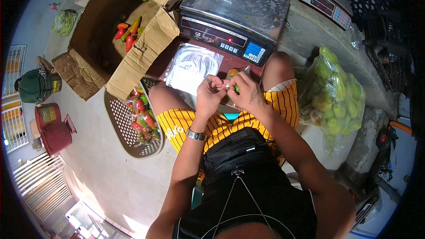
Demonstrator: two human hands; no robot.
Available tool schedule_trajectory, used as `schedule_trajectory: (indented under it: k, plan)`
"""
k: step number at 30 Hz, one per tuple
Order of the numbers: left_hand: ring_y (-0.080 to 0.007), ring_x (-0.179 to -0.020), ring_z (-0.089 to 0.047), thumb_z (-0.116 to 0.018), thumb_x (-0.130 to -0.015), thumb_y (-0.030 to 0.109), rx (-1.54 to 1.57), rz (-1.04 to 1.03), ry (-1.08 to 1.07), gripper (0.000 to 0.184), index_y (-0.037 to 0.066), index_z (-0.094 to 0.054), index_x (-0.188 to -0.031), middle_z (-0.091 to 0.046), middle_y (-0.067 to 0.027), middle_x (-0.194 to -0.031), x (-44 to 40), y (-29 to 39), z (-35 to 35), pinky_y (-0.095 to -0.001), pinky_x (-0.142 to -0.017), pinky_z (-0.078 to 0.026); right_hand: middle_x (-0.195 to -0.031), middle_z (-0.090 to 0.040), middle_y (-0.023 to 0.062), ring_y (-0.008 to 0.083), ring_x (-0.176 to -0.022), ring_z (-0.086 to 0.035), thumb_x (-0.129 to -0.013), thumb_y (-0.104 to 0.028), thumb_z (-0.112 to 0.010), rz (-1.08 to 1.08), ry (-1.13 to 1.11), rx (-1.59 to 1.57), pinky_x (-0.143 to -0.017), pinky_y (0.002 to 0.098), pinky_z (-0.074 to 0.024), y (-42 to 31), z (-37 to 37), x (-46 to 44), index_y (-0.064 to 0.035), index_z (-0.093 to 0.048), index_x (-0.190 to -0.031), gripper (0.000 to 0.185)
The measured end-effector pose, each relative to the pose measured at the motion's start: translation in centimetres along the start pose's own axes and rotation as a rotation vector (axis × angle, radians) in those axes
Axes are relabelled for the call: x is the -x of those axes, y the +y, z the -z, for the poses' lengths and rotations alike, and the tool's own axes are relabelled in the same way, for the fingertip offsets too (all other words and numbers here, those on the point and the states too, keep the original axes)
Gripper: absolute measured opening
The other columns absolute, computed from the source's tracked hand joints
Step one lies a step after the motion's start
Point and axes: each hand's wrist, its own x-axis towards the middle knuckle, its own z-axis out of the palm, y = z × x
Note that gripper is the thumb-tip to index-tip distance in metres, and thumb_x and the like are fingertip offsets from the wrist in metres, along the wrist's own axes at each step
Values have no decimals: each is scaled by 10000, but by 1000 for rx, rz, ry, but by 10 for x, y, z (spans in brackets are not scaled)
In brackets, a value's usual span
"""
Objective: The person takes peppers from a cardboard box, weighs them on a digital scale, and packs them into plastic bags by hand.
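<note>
Holding a small clear bag of peppers out past the shorts, just short of the front panel of the near scale. Pinching its gathered neck with the left hand, thumb against fingers; pinching right beside that with the right hand, fingertips nearly meeting. Presumably gripped there to keep the mouth closed. Can't tell whether knotted or only twisted, with fingers covering most of the plastic.

Flat bags laid beyond the left hand, against the scale's front, likely for easy reach. Bagged peppers in the perforated basket by the left leg; loose peppers in the open carton, probably kept apart as packed versus unpacked. Big bag of green vegetables off to the right, out of the working space.

Writing: something like "SXO" on the shorts' left leg. White print on the scale's panel, too small to read. Same for the second scale further back.
</note>
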Motion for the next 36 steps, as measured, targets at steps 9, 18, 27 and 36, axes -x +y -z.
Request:
schedule_trajectory:
  k: [9, 18, 27, 36]
  plan:
    - [-123, -850, -686, -685, -876, -127, 112, 102, 71, 213, 11, -545, -956, -711, -96, -934, -5, 3, 3, -245, -774, -564, -959, -587, 152, 383, -845, -649, -822, -31, -724, 41, 88, -56, -720, 433, -537, 3, -1, 2, -33, -594, -967, 195]
    - [-147, -776, -686, -666, -858, -138, 244, 200, 216, 227, 35, -520, -877, -687, -97, -864, 7, 9, -14, -253, -688, -558, -937, -623, 128, 352, -818, -679, -826, -73, -775, -99, 92, -101, -709, 410, -554, -30, 12, 23, -42, -671, -953, 168]
    - [-122, -769, -667, -687, -873, -103, 147, 62, 322, 251, 53, -492, -839, -672, -89, -850, 25, 23, -25, -245, -660, -535, -802, -646, 115, 285, -669, -681, -812, -50, -733, -82, 218, 36, -596, 380, -558, -45, 3, 20, -32, -683, -922, 122]
    - [-77, -672, -590, -777, -797, 7, -279, 90, 338, 245, 33, -534, -785, -636, -30, -724, 8, 29, -22, -255, -583, -478, -739, -607, 89, 281, -576, -640, -743, -10, -699, 171, 162, 216, -531, 369, -543, -13, -2, 8, -63, -625, -841, 134]
